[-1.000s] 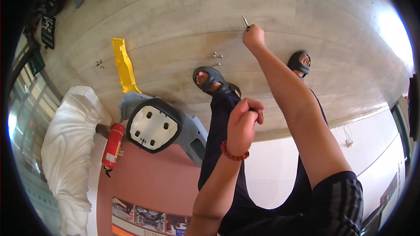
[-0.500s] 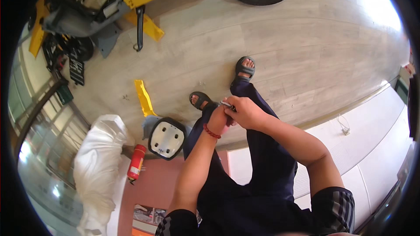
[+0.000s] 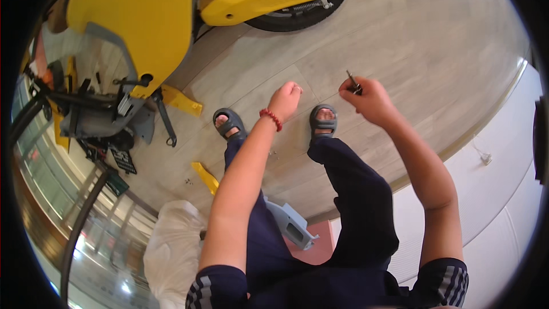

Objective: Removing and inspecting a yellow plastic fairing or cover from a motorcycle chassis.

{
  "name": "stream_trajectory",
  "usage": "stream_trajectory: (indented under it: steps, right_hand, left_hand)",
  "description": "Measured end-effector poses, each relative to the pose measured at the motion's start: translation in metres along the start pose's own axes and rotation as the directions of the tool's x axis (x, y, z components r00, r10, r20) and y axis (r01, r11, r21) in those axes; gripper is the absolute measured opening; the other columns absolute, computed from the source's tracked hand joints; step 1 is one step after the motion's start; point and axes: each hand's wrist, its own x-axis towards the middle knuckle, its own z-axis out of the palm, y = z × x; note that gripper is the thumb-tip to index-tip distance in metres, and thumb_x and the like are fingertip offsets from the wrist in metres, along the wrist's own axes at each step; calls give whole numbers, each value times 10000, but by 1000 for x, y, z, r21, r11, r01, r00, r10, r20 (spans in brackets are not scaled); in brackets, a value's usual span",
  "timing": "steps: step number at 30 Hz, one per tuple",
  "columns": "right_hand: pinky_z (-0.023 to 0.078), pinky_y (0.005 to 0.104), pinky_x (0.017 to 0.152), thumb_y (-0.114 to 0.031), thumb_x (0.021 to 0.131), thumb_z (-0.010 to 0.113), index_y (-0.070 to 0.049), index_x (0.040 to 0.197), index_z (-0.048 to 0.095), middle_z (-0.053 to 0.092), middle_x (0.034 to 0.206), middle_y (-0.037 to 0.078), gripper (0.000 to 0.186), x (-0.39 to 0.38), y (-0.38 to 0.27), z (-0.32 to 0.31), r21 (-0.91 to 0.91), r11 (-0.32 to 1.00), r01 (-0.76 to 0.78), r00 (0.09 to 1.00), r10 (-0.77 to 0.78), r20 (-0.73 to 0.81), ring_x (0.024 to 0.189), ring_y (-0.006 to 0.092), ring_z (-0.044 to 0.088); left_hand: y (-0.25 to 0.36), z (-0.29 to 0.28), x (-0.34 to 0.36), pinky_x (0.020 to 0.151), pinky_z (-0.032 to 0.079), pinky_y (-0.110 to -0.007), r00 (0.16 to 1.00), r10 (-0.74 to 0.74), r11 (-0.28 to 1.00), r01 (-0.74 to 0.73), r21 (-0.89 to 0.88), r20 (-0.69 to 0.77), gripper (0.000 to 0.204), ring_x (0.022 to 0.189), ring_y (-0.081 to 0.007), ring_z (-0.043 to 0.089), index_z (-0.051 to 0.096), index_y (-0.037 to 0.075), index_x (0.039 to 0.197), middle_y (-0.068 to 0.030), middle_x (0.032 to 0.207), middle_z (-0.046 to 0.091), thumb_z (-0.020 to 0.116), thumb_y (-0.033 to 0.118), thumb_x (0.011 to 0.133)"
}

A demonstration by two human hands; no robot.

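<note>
My right hand (image 3: 372, 103) is closed round a small dark metal tool (image 3: 354, 84), whose slim pointed tip sticks up past the fingers; its exact kind does not show. To its left, well apart from it, my left hand (image 3: 284, 102) has its fingers curled in, with a red bead bracelet on the wrist. Whether it holds something is hidden. Both hands are above the wood-look floor (image 3: 400, 40), in front of my sandalled feet. Ahead to the left stands a yellow scooter (image 3: 137, 17), its rear wheel (image 3: 297, 17) nearest my hands.
Another partly stripped scooter (image 3: 97, 117) with loose yellow panels is at the left. A yellow strip (image 3: 205, 177) and several small screws (image 3: 189, 181) lie on the floor. Behind me are a grey plastic part (image 3: 291, 226) and a white-covered object (image 3: 174, 252). A cable (image 3: 485, 157) is at the right wall.
My hands were together over my knee and are now apart and farther forward, the tool still in the right. The view has turned, with the yellow scooter nearer.
</note>
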Motion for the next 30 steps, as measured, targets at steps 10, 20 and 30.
stream_trajectory:
  steps: [10, 20, 30]
  right_hand:
    - [412, 254, 503, -149, 850, 648, -33, 949, 620, 539, 692, -7, 155, 142, 83, 0, 211, 976, 53, 987, -20, -157, 545, 76, 469]
    - [416, 213, 510, -148, 834, 675, -29, 968, 642, 583, 737, -25, 182, 195, 66, -9, 488, 735, 472, 862, -267, -431, 586, 48, 489]
    - [405, 194, 519, -106, 886, 598, -25, 1087, 617, 654, 856, 35, 217, 201, 30, -26, 517, 498, 697, 708, -362, -606, 564, 21, 451]
  left_hand:
    - [-109, 3, 131, 725, 499, -453, 938, 198, 482, -345, 805, 283, 175, 843, -346, 586, 558, 69, 934, -157, 914, 582, 554, 238, 891]
    - [-130, 7, 135, 692, 512, -398, 784, 400, 197, -580, 790, 475, 179, 865, -283, 577, 571, 136, 1003, -114, 1004, 531, 558, 124, 824]
    - [-51, -25, 111, 697, 499, -392, 762, 467, 368, -629, 684, 449, 305, 855, -299, 597, 593, 118, 1076, -113, 1012, 557, 661, 100, 780]
